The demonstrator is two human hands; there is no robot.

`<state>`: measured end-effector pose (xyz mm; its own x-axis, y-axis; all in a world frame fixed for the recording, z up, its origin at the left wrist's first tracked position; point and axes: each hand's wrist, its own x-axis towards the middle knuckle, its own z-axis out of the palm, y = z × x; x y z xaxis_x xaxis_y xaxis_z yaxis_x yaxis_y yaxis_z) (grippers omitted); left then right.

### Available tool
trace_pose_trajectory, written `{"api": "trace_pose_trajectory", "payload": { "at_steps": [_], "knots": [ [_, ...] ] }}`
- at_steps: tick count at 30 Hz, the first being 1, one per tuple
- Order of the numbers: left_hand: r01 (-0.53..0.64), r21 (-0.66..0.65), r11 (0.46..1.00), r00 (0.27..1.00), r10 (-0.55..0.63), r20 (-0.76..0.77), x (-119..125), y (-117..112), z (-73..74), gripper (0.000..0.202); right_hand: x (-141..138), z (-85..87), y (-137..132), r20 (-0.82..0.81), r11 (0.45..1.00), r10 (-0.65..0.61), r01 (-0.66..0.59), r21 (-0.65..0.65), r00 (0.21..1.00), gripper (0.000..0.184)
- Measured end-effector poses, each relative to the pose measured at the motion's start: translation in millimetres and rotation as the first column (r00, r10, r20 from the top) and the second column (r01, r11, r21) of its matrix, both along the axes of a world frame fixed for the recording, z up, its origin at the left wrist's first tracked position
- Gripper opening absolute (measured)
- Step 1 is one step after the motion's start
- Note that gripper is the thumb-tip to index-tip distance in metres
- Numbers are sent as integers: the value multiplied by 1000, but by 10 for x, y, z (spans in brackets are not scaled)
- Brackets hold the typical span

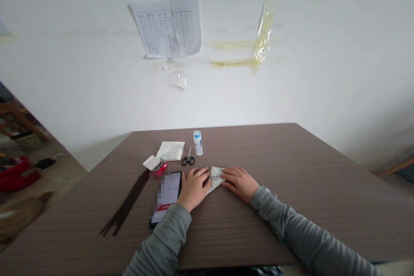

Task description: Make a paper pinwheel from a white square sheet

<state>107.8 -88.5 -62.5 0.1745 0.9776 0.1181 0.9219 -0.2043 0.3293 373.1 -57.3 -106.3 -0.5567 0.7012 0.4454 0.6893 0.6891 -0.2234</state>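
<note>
A small folded piece of white paper [216,177] with dark line drawings lies on the brown table between my two hands. At its left edge rests my left hand [195,187], fingers stretched forward and slightly apart, the thumb side touching the paper. My right hand [241,183] lies flat with its fingertips over the paper's right edge. Both hands are open, palms down. Just left of my left hand is a phone [168,194] with its screen lit, partly blurred out.
Scissors [188,158], a white glue bottle [198,143] and a folded paper sheet [170,151] lie farther back. Left of them are an open red box [158,166] of small items and several dark thin sticks [126,202]. Behind the table [291,155] rises a white wall [252,99].
</note>
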Motion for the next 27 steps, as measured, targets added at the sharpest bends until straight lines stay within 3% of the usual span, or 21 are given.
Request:
{"api": "trace_pose_trajectory", "payload": {
  "at_steps": [10,20,27],
  "knots": [
    [17,22,1000,1000,-17,-11,-15,0,-42,49,5,-34,23,61,999,0,3,-46,998,36],
    [24,-17,1000,998,-25,-65,22,-47,108,45,-1,-23,52,46,978,-11,20,-209,999,45],
    [-16,15,1000,997,17,-76,84,-91,163,39,-16,88,7,-9,955,-50,45,-294,999,50]
  ]
}}
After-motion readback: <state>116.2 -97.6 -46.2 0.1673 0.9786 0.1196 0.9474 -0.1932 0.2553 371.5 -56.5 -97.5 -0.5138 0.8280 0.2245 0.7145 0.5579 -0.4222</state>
